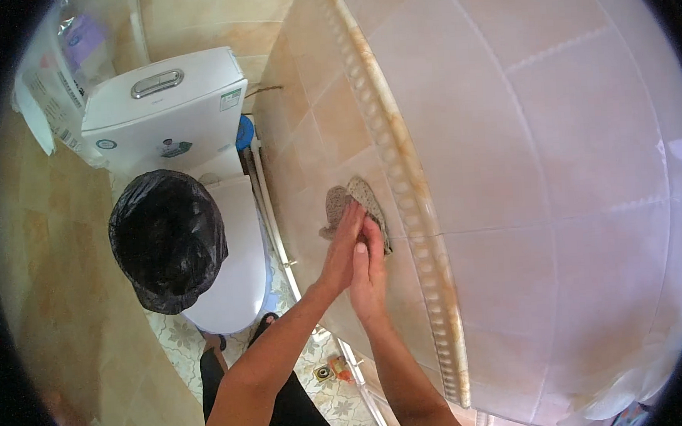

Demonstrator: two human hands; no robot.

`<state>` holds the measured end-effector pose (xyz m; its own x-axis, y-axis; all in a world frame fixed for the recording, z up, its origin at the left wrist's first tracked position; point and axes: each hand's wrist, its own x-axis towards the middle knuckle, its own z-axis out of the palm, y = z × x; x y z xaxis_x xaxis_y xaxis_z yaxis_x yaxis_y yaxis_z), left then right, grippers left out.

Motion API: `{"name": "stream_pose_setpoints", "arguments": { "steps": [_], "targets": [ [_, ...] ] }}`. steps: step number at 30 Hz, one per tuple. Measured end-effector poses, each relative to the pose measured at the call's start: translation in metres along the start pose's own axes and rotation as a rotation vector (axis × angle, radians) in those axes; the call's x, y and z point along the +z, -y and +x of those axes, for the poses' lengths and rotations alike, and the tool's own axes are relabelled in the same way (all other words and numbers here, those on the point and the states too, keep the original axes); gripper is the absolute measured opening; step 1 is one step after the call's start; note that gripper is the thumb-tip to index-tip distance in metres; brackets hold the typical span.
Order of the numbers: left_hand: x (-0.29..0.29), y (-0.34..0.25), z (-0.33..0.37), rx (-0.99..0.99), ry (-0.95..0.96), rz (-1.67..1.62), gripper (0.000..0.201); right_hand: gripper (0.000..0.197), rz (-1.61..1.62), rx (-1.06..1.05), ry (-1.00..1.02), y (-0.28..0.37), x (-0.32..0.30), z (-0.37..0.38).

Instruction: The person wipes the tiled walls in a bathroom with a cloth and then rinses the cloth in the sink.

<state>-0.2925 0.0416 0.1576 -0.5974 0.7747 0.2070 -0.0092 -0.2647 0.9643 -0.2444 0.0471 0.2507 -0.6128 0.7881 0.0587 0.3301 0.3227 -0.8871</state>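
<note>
Speckled cloth (364,192) sits at 12 o'clock of left hand (343,245) and right hand (369,276), both narrow, fingers together, grip unclear; likely soft, light, best held mid-fold.

Soft, diffuse light leaves the wall tiles (480,144) pale; the lower left is dim, and the black bag (168,291) swallows detail. Straight edges bend, with black vignetting at the corners.

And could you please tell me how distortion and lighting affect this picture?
Head view: black vignetting fills the corners; grout lines on the pale wall bend toward the rim; the black bag is mostly dark inside; the cloth beneath the fingers looks fairly clear.
</note>
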Motion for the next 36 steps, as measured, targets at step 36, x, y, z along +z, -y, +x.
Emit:
{"name": "stream_pose_setpoints", "arguments": {
  "steps": [36],
  "targets": [
    [0.042, -0.075, -0.018, 0.348, 0.149, 0.483, 0.040, 0.063, -0.578, -0.043, -0.064, 0.054, -0.046, -0.054]
  ]
}}
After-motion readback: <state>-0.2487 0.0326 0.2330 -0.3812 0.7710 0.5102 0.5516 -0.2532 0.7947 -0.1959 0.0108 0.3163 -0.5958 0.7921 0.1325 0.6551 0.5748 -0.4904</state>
